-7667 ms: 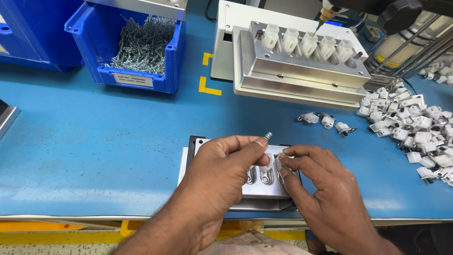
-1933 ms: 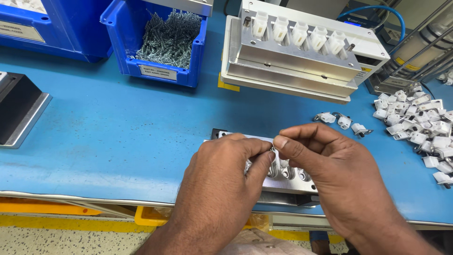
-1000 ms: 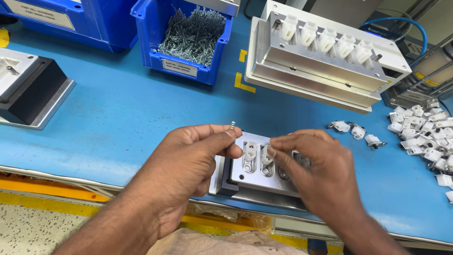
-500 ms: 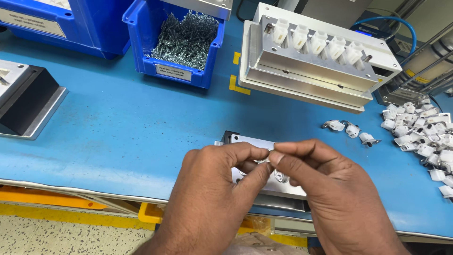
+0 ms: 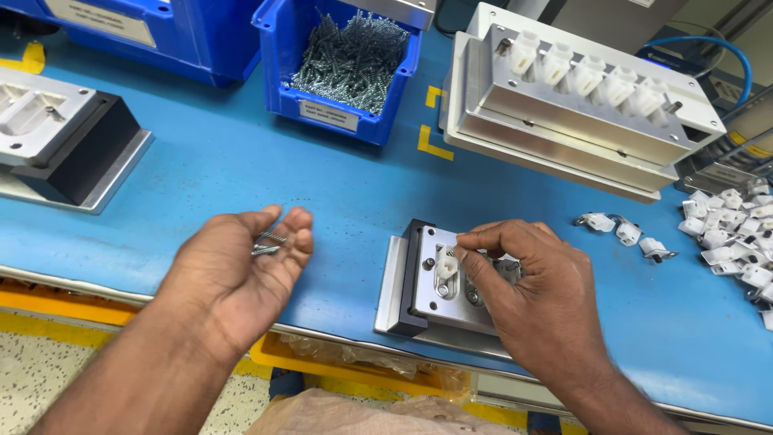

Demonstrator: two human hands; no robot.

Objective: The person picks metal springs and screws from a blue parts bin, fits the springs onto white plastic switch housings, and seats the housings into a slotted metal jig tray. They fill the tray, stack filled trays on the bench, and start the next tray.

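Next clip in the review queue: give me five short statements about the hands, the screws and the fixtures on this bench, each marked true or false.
1. The left hand holds a few screws in its fingers. True.
2. The right hand rests its fingertips on the small metal fixture at the bench edge. True.
3. The blue bin of screws is empty. False: it holds a heap of loose screws.
4. The loose white plastic parts lie by the left hand. False: they lie at the far right, beyond the right hand.
5. The large fixture at the back carries a row of white parts. True.
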